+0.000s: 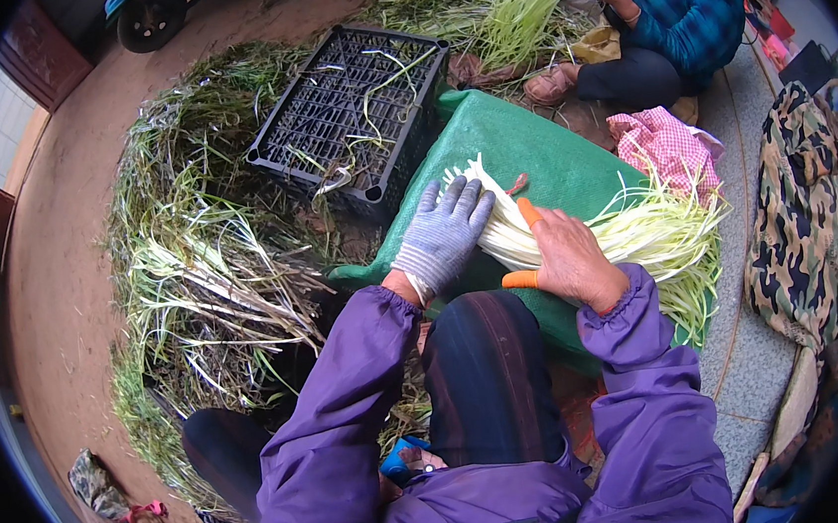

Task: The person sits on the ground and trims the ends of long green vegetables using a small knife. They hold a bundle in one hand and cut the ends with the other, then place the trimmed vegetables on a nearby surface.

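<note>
A bundle of long pale chives (656, 241), or a similar leafy vegetable, lies across a green woven cover (520, 133), white stalks to the left and yellow-green leaves to the right. My left hand (446, 233), in a grey striped glove, rests flat with fingers spread at the white stalk ends. My right hand (568, 252) is bare, with orange covers on two digits; it lies on the middle of the bundle, thumb apart from the fingers. Neither hand is closed round the stalks. A short red tie (517, 184) lies on the cover just beyond the bundle.
An upturned black plastic crate (353, 110) with loose stalks on it stands beyond my left hand. Heaps of untrimmed plants (218, 271) lie at left. A pink checked cloth (667, 150) lies right. Another person (674, 15) sits at top right, holding a leafy bunch. Camouflage cloth (797, 228) hangs at far right.
</note>
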Demonstrator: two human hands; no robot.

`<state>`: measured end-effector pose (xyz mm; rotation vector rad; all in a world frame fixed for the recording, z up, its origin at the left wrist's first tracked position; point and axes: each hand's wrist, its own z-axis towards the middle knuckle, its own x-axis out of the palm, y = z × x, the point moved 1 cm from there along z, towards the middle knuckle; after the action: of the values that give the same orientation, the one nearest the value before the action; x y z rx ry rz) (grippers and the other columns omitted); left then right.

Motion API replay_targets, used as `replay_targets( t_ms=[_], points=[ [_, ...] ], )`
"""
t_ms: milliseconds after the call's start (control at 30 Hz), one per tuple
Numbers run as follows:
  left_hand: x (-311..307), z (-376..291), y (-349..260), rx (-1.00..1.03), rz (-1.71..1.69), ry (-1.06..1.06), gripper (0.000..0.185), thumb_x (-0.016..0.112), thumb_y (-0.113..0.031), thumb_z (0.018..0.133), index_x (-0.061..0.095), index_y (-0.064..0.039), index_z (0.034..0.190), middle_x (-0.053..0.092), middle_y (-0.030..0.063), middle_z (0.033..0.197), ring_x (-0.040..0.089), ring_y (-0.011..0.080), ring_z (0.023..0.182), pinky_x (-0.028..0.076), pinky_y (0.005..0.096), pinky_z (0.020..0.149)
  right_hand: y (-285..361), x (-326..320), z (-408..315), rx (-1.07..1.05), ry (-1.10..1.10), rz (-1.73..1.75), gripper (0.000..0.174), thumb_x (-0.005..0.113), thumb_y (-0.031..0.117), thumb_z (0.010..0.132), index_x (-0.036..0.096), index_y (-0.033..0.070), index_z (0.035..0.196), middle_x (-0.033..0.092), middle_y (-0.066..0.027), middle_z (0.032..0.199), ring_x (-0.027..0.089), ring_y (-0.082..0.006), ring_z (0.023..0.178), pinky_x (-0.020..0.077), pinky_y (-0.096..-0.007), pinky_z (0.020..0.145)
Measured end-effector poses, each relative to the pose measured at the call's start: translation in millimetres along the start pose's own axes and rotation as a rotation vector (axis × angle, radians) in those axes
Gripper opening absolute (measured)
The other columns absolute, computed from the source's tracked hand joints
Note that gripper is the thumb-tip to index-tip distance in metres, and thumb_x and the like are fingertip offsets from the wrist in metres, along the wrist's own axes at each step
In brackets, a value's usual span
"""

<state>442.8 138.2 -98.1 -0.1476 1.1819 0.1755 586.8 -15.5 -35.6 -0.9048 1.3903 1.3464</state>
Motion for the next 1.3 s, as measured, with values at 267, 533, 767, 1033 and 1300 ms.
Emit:
replay_targets(
  t_ms=[267, 533, 767, 1033, 1300],
  points=[
    [-3.6, -5.5, 2.8, -0.117, -0.012, 0.076, 0.079, 0.073, -0.027, 0.074, 0.04, -0.008, 0.143, 0.048, 0.0162, 0.142, 0.045, 0.0324, 0.133, 0.031, 0.0521, 0.112, 6.0, 21.1, -0.5, 0.053, -0.064, -0.136, 0.1, 0.089, 0.036, 0.061, 0.039, -0.005, 0.137, 0.057, -0.0135, 0.11, 0.057, -0.0299, 0.104, 0.045, -0.0404, 0.086],
    [-86.0, -85.4, 20.8, -0.374, -0.084, 0.039, 0.083, 0.078, -0.025, 0.073, 0.038, -0.008, 0.144, 0.044, 0.0178, 0.144, 0.042, 0.0349, 0.133, 0.031, 0.0492, 0.113, 5.5, 24.2, -6.8, 0.042, -0.114, -0.137, 0.091, 0.087, 0.037, 0.064, 0.045, -0.005, 0.133, 0.059, -0.0151, 0.114, 0.057, -0.0312, 0.106, 0.0452, -0.0413, 0.086],
    [-146.8, -239.5, -13.2, -0.706, -0.238, 0.039, 0.066, 0.076, -0.019, 0.074, 0.052, -0.007, 0.134, 0.048, 0.0219, 0.14, 0.049, 0.0403, 0.126, 0.042, 0.0438, 0.105, 1.2, 39.1, -10.4, 0.061, -0.145, -0.152, 0.087, 0.085, 0.035, 0.065, 0.049, -0.004, 0.134, 0.058, -0.0165, 0.12, 0.055, -0.0329, 0.11, 0.0451, -0.0436, 0.09],
    [-178.2, -358.5, -62.3, -1.091, -0.265, -0.047, 0.059, 0.077, -0.025, 0.078, 0.056, -0.011, 0.131, 0.045, 0.0176, 0.145, 0.048, 0.0362, 0.13, 0.043, 0.0409, 0.106, 36.0, 9.4, -2.0, 0.118, 0.057, -0.308, 0.088, 0.083, 0.033, 0.069, 0.042, -0.005, 0.137, 0.059, -0.0204, 0.118, 0.058, -0.0379, 0.109, 0.0481, -0.0441, 0.088],
    [-199.0, -415.7, -66.9, -1.192, -0.329, -0.357, 0.056, 0.077, -0.021, 0.077, 0.058, -0.015, 0.129, 0.047, 0.0174, 0.144, 0.049, 0.0352, 0.13, 0.043, 0.0392, 0.106, 209.1, -43.6, 40.0, -0.382, -0.001, 0.078, 0.06, 0.074, 0.03, 0.083, 0.055, -0.003, 0.129, 0.063, -0.0243, 0.118, 0.06, -0.0391, 0.11, 0.0484, -0.0429, 0.092]
  ],
)
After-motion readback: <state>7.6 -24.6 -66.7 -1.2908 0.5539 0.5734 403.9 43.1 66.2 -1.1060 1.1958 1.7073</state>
